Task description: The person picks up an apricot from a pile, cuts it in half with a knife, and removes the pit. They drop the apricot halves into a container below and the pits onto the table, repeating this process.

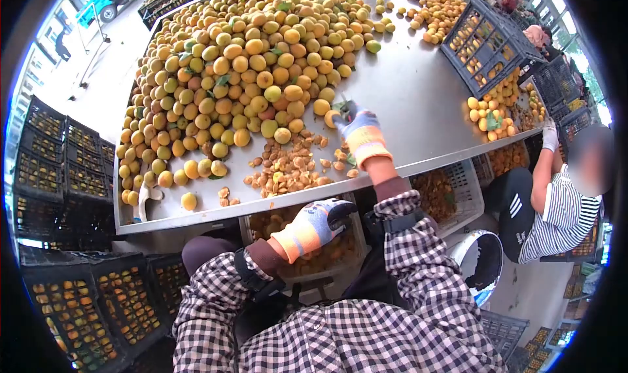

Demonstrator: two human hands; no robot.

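Note:
My right hand (361, 132), in an orange and blue-grey glove with dark fingertips, reaches over the metal table (418, 105). Its fingertips close at a single apricot (331, 119) on the edge of a large heap of apricots (242, 59); the glove partly covers the fruit. Closer to me lies a pile of brownish-orange split fruit pieces (288, 165). My left hand (313, 226), gloved alike, hovers just off the table's front edge, above a crate of fruit pieces (340, 255). Its fingers are curled, and whatever they may hold is hidden.
Stacked black crates of fruit (121, 301) stand on the left. A tipped dark crate (487, 46) spills apricots at the table's right. Another person (566, 209) sits there, a gloved hand at the edge. A white bucket (483, 265) and a white crate (466, 199) are on my right.

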